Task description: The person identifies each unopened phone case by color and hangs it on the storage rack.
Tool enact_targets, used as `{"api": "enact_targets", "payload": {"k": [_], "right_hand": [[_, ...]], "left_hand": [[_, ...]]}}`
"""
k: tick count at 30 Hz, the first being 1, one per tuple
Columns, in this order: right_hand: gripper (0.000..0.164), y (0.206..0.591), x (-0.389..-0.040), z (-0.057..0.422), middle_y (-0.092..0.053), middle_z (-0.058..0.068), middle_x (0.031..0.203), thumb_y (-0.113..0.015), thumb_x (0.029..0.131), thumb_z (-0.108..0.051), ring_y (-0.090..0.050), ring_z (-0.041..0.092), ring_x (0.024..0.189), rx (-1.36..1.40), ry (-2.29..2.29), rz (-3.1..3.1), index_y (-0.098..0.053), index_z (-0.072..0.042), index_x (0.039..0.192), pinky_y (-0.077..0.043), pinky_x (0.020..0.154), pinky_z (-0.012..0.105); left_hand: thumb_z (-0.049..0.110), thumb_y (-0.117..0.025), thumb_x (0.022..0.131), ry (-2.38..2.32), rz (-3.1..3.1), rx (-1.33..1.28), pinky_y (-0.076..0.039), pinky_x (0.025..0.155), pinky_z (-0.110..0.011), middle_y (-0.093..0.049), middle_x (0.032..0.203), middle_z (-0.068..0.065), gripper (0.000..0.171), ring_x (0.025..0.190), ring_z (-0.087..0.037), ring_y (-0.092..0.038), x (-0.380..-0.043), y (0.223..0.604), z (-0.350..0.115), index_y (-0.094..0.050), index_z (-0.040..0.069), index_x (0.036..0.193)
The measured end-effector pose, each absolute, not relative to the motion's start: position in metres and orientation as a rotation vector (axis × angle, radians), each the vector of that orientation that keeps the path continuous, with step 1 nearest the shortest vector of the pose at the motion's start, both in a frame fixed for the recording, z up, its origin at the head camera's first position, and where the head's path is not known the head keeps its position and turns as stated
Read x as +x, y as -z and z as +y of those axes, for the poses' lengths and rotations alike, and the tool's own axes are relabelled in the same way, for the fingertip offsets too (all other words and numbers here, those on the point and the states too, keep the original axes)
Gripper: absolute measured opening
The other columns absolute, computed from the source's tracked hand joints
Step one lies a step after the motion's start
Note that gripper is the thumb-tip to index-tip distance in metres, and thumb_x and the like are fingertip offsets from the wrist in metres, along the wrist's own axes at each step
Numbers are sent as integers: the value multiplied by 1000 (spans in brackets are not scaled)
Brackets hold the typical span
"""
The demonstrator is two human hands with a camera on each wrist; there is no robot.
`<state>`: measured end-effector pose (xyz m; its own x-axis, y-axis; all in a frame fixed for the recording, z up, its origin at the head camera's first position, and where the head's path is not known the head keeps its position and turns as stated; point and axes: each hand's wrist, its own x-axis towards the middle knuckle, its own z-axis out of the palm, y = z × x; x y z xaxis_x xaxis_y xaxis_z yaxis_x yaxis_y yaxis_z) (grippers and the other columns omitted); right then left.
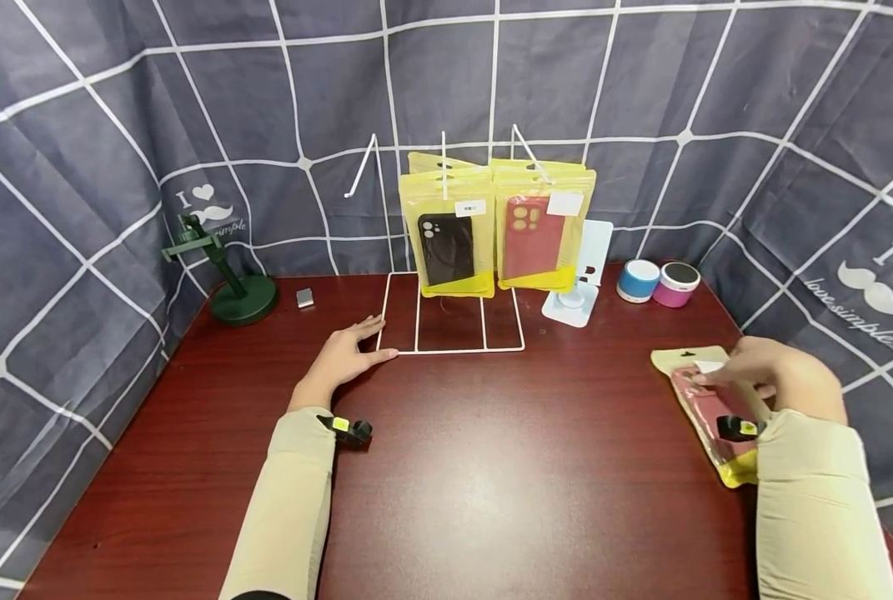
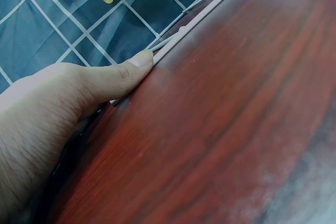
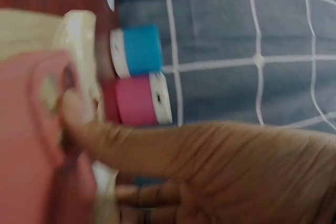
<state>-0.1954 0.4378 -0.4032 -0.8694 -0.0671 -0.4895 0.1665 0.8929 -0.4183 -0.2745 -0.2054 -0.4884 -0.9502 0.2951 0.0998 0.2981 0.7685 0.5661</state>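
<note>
My left hand point(image 1: 344, 358) rests at the front left corner of a white wire display rack point(image 1: 461, 352), fingers extended. In the left wrist view its thumb point(image 2: 118, 80) touches the rack's front wire; its other fingers are hidden there. At the right side of the table, my right hand point(image 1: 787, 375) pinches a yellow-edged bag with a red phone case point(image 1: 719, 412) inside. Seen from the right wrist, the thumb point(image 3: 105, 135) presses on the bagged case near its camera cutout. On the rack's hooks hang a bagged black phone case point(image 1: 446, 250) and a bagged red phone case point(image 1: 534, 242).
Behind the rack's right side stands a light blue phone stand point(image 1: 572, 304). Farther right are a blue speaker point(image 1: 637, 282) and a pink speaker point(image 1: 674, 287). A dark green stand point(image 1: 243, 298) and a small silver item point(image 1: 305, 298) sit at the back left. Grey cloth surrounds the table.
</note>
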Motion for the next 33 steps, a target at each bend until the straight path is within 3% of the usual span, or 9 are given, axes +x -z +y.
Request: {"api": "enact_targets", "payload": {"k": [4,7,12,14,19,24,33], "right_hand": [[45,420,-214,417,-39,-4,64,-77,87,-43,-45,16,66,-60,699,2596,-53,-11,65,-41,59,30],[37,428,-222,406,-44,-2,66,-76,89,-36,-45,17,68,-167,804,2612,-60,-6,73,-36,58,29],[24,434,-226,402,-56,3,82,-69,96,-26,-51,18,81,-288,991,2585,-63,-3,95,-40,66,28],[23,435,-226,403,-57,4,86,-68,97,-24,-51,17,83,-299,1076,2580,-60,-2,98,-40,67,28],[24,431,-224,404,-60,5,88,-67,98,-18,-56,15,81,-314,1243,2503,-54,2,102,-44,67,27],[32,423,-220,399,-71,8,99,-67,97,-11,-66,18,84,-344,1366,2399,-54,6,120,-54,74,27],[20,391,-210,380,-73,9,88,-63,99,-4,-70,24,69,-346,1724,2294,-66,-4,118,-60,58,40]], "left_hand": [[62,-73,84,953,-2941,-495,-31,116,-51,-41,158,-1,81,147,-25,-34,-274,490,-205,-50,21,150],[63,-72,84,953,-2940,-495,-32,116,-52,-41,158,-1,82,147,-26,-34,-275,490,-205,-50,22,150],[65,-72,83,956,-2947,-488,-32,116,-52,-40,158,-2,83,147,-26,-34,-275,490,-206,-50,22,151],[64,-72,83,960,-2945,-488,-32,116,-52,-40,158,-2,83,147,-27,-34,-275,490,-206,-50,22,150],[61,-73,84,961,-2944,-489,-31,116,-52,-40,158,-3,81,147,-27,-34,-274,489,-206,-50,21,150],[60,-73,85,957,-2948,-490,-31,116,-52,-40,158,-3,80,147,-27,-34,-274,489,-205,-50,21,150],[61,-73,84,944,-2939,-494,-32,116,-51,-41,158,-2,80,147,-26,-35,-275,490,-205,-51,21,150]]}}
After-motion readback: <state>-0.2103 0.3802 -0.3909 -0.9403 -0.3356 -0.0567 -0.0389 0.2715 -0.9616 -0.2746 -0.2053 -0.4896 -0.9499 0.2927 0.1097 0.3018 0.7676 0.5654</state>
